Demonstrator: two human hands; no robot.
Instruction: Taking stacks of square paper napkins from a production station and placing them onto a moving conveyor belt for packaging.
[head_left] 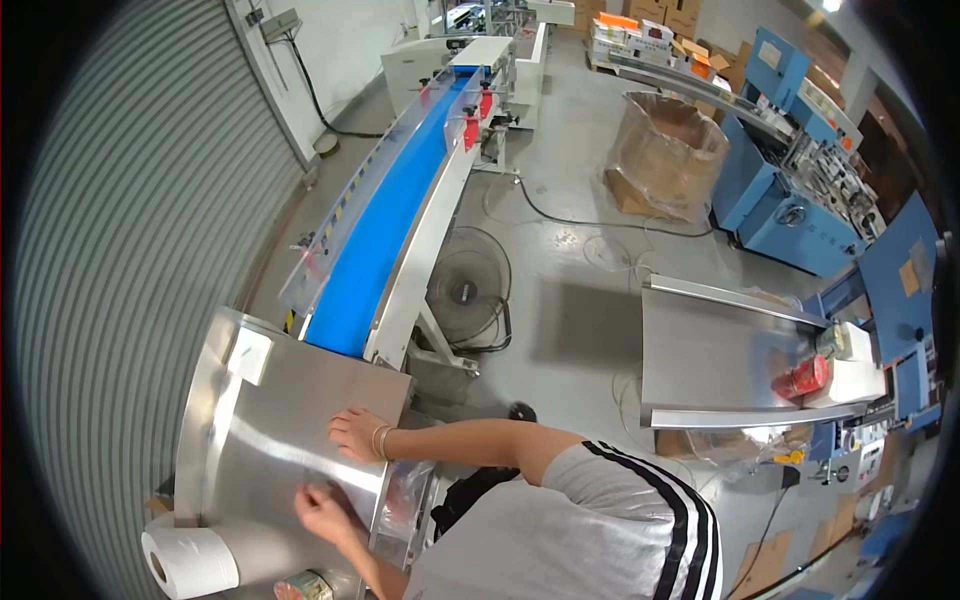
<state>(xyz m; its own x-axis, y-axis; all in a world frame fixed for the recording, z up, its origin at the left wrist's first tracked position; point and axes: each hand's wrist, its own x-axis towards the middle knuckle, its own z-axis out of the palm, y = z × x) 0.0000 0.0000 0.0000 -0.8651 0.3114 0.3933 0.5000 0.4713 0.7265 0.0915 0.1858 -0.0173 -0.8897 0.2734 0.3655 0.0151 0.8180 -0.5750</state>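
My right hand (357,435), with a band at its wrist, rests on the stainless steel table (285,400). Its fingers lie apart on the metal, and nothing shows in them. Closer to the lower edge, my left hand (322,512) hovers over or touches the same table. Its fingers are curled together and slightly blurred; whatever they might hold is hidden. A white paper roll (190,562) lies at the table's lower left corner. Beside it stands a round, multicoloured container (303,586), cut off by the picture's edge. A white rectangular piece (250,357) sits by the far left rim.
A blue conveyor belt (380,240) runs away from the table between clear side guards. A floor fan (465,290) stands right of it. Further right are a steel chute (720,345) with a red container (805,377), a plastic-lined carton (670,150) and blue machinery (800,215). A ribbed shutter (120,220) borders the left.
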